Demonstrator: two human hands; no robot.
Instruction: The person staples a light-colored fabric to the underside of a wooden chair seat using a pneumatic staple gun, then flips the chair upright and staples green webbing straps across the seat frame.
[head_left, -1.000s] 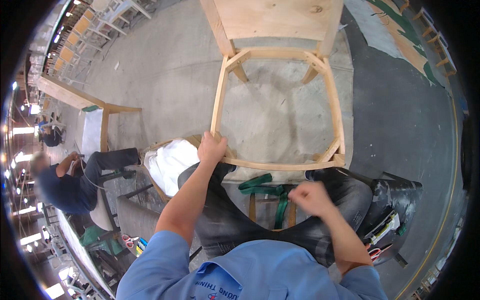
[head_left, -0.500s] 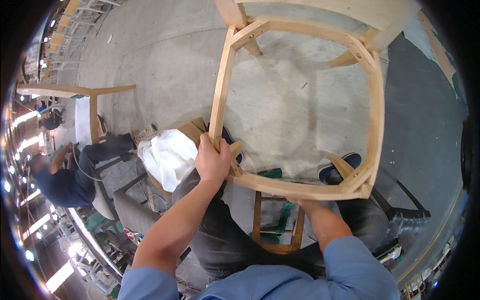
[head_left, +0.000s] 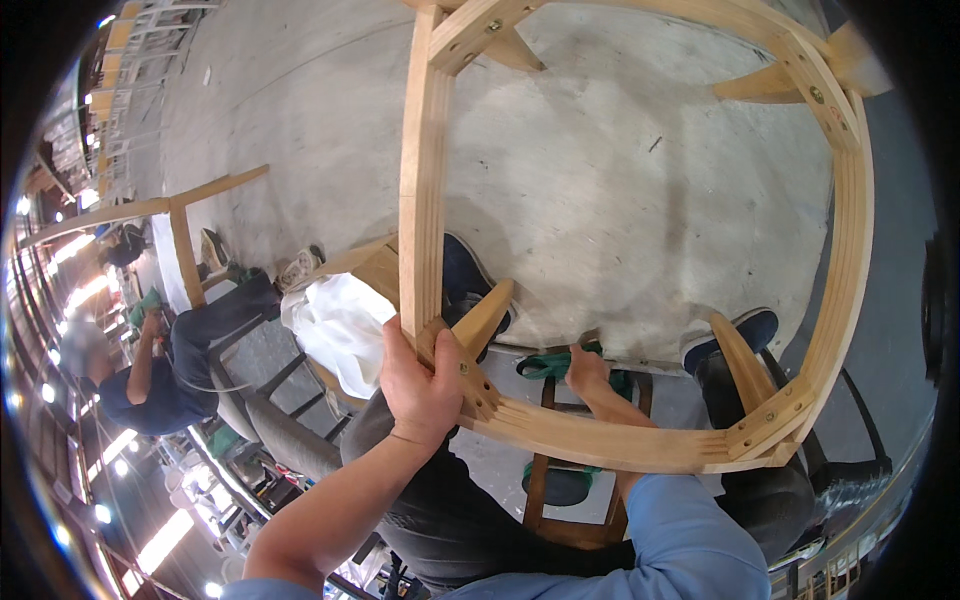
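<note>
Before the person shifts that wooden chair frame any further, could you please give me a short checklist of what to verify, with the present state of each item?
1. Left hand has a firm grip on the wooden chair frame: ok, fingers wrap its near left corner.
2. Right hand is clear of pinch points: cannot tell, it reaches under the front rail toward the green strap.
3. Corner blocks are seated with screws in: ok at the corners in view.
4. Seated co-worker is out of the frame's way: ok, well to the left.
5. White cloth bundle is clear of the frame: cannot tell, it lies close beside the left rail.
</note>
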